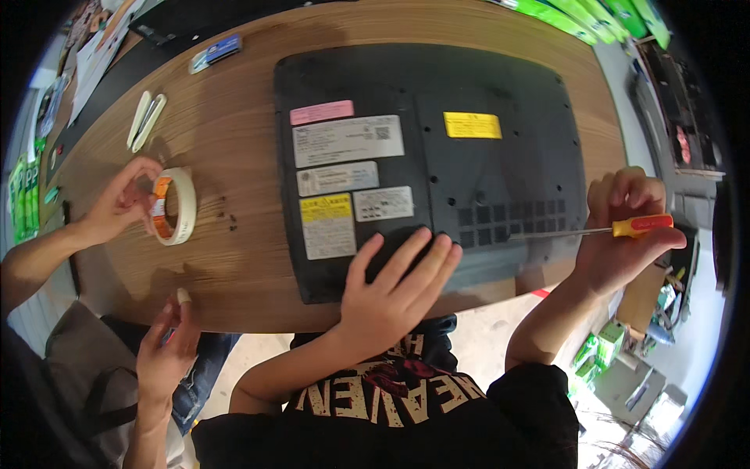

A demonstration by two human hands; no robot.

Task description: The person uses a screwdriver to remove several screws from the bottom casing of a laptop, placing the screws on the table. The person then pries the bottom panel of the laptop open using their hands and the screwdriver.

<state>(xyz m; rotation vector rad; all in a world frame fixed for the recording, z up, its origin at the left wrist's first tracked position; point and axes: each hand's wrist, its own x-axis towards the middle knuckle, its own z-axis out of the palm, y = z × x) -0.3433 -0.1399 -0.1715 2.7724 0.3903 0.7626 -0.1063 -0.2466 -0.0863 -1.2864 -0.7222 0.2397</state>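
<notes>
The person's left hand (394,289) is lying flat with fingers spread on the near edge of a black appliance (500,180), which is resting underside up on a wooden table (234,258). The right hand (621,234) is closing in a fist around the orange handle of a screwdriver (598,230), whose thin shaft is reaching leftward, its tip meeting the vent grille near the appliance's right front. Pink, white and yellow stickers are showing on the underside. At the left, another person's hand (117,205) is steadying an upright roll of tape (176,206); their other hand (166,352) is hovering below the table edge.
</notes>
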